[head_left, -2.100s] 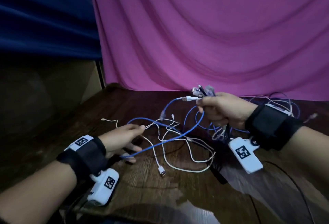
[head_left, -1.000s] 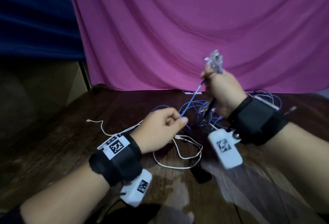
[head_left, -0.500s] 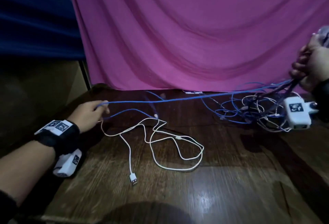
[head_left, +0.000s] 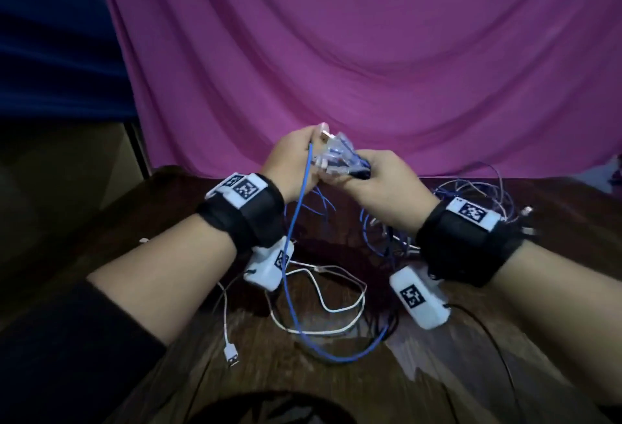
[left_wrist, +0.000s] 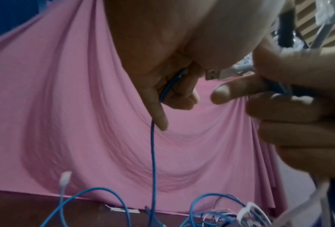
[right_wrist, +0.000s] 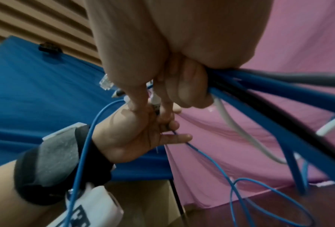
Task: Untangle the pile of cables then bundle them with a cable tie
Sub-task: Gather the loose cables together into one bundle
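Gathering ends, the right hand (head_left: 380,188) was clamped round the cable bundle (head_left: 340,159) while the left hand (head_left: 296,157) pinched the blue cable (head_left: 296,231) just beside that fist. Its end wanted laying flush with the plugs (slack hung below both grips), then clamping.

A dark wooden table (head_left: 471,373) carries everything, its far edge meeting the pink cloth backdrop (head_left: 370,70). A white cable (head_left: 323,306) lies looped near the middle, its USB plug (head_left: 232,356) pointing toward the near edge. A blue cable (head_left: 336,354) curves across that loop. Toward the far right corner sits a tangle of blue and white cables (head_left: 478,201).
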Motion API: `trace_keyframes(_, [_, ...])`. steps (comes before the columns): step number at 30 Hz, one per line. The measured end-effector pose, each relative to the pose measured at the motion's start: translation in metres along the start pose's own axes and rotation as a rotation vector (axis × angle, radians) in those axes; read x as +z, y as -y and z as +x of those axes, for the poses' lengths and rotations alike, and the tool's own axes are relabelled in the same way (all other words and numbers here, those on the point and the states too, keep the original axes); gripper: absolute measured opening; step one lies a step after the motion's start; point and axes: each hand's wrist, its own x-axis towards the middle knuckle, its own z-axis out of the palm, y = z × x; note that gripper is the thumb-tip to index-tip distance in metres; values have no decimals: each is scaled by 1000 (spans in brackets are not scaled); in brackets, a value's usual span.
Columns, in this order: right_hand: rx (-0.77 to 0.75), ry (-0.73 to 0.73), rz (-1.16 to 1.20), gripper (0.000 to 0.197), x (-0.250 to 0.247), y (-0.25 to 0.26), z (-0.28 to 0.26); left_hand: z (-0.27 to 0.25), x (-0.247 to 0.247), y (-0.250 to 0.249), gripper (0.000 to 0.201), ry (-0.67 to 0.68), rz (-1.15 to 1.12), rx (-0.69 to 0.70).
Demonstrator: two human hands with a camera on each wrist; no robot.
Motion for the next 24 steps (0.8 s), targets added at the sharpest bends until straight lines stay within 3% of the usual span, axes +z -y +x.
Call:
trace_keyframes(6, [79, -23, 497, 10, -17, -9, -10, 21, 16, -19, 39, -110, -134, 81])
trace_keyframes(9, [122, -146, 701, 27, -23, -12, -8, 35, 33, -35, 34, -232, -256, 104])
trace_keyframes(12, [92, -342, 819, 33, -43, -14, -3, 46, 52, -60, 24, -271, -450, 133])
trace_keyframes(14, [71, -403, 829, 27, -62, -24, -1, 52, 66, -75, 16, -229, -585, 115])
trace_keyframes(16, [44, -349, 804, 17, -73, -29, -3, 53, 74, -89, 22, -125, -678, 67])
trace_keyframes(18, [66, -275, 773, 32, -76, -40, -5, 54, 83, -101, 36, 27, -766, 13])
trace_keyframes(19, [87, -257, 759, 33, -76, -46, -6, 54, 87, -106, 40, 88, -781, -6])
trace_keyframes(22, [105, -187, 710, 11, -80, -62, -3, 52, 93, -105, 44, 172, -741, -18])
trace_keyframes(24, [117, -149, 595, 10, -82, -72, 1, 51, 92, -93, 45, 223, -692, -19])
